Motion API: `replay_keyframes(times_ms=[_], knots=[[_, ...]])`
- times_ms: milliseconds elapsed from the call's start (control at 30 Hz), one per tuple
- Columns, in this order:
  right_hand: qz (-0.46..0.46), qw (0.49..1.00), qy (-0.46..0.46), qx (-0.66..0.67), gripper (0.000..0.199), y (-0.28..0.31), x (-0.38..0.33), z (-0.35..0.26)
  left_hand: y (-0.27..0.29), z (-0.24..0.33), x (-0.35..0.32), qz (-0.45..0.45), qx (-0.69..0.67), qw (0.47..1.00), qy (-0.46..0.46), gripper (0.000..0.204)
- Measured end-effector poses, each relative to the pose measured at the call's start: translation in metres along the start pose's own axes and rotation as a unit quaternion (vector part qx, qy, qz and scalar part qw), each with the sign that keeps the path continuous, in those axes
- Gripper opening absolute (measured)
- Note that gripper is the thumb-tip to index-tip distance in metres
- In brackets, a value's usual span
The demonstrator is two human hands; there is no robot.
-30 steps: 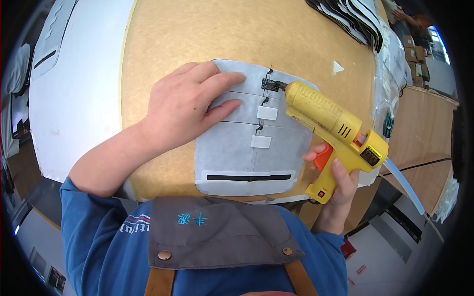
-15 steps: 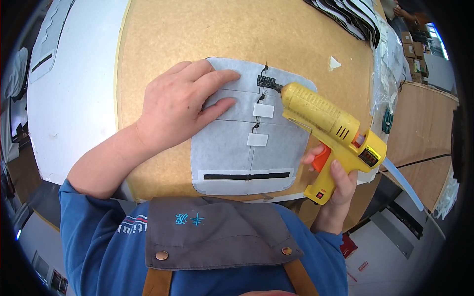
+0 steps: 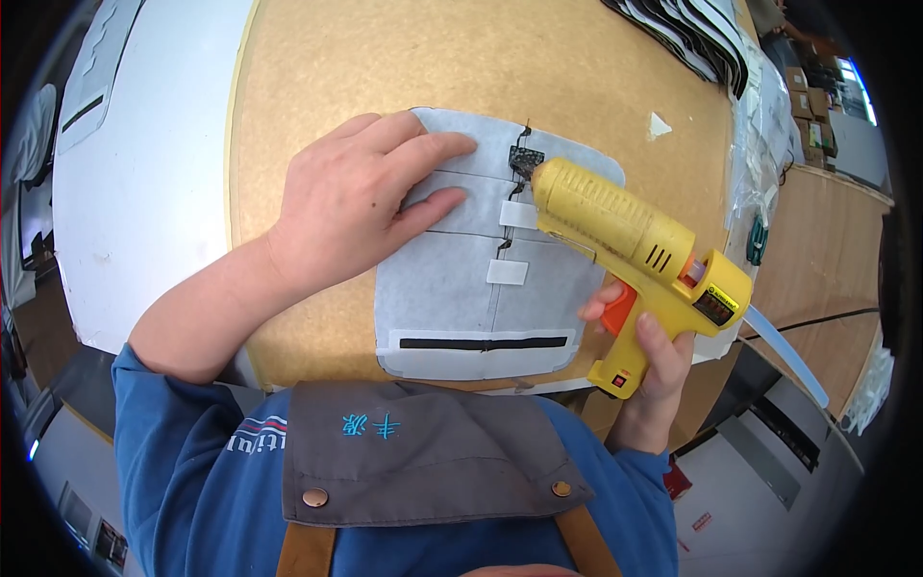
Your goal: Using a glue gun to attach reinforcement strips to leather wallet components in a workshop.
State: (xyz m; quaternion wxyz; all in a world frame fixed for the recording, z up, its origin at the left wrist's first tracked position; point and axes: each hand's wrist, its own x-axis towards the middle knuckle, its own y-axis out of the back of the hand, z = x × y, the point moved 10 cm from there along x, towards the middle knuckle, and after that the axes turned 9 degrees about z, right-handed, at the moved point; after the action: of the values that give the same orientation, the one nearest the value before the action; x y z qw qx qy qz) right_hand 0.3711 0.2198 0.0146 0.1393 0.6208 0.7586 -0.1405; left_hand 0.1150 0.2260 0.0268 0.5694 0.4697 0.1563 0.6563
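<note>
A grey-white sheet panel (image 3: 433,288) with stitched seams and rounded corners lies on the brown board before me. My left hand (image 3: 370,197) rests on its upper left part, fingers apart and holding nothing. In my right hand (image 3: 659,361) is a yellow hot glue gun (image 3: 620,221), one finger at its orange trigger. Its nozzle is at the lower edge of a dark speckled patch (image 3: 525,160) near the panel's top. Below that patch sit two white rectangular tabs, the upper tab (image 3: 517,213) partly behind the gun and the lower tab (image 3: 507,273) in full view. A black slit (image 3: 481,343) crosses the panel's bottom.
A stack of black-and-white pieces (image 3: 687,43) lies at the far right of the brown board (image 3: 346,58). A white scrap (image 3: 659,125) is near it. Green-handled snips (image 3: 758,240) lie by the right edge. Another grey panel (image 3: 91,87) is at far left.
The glue gun's nozzle has shifted slightly left and down along the dark patch. The panel appears a little to the right in the picture. My left hand keeps its pose on the panel.
</note>
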Motion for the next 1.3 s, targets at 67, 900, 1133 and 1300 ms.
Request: replay_keyframes(times_ms=[67,900,1133,1300], knots=[[0.007,1.0,-0.001,0.004,0.045,0.004,-0.002,0.002,-0.001,0.0,0.0,-0.002,0.001,1.0,0.001,0.036],[0.0,1.0,0.017,0.01,0.045,0.0,0.006,-0.001,0.0,0.0,0.002,0.003,-0.009,1.0,-0.003,0.038],[0.009,1.0,0.019,-0.014,0.045,0.01,0.009,0.002,0.001,0.001,0.002,0.004,-0.014,1.0,-0.002,0.038],[0.03,0.999,0.024,0.005,0.046,0.019,0.009,0.003,-0.001,0.0,0.002,0.003,-0.01,1.0,-0.003,0.038]])
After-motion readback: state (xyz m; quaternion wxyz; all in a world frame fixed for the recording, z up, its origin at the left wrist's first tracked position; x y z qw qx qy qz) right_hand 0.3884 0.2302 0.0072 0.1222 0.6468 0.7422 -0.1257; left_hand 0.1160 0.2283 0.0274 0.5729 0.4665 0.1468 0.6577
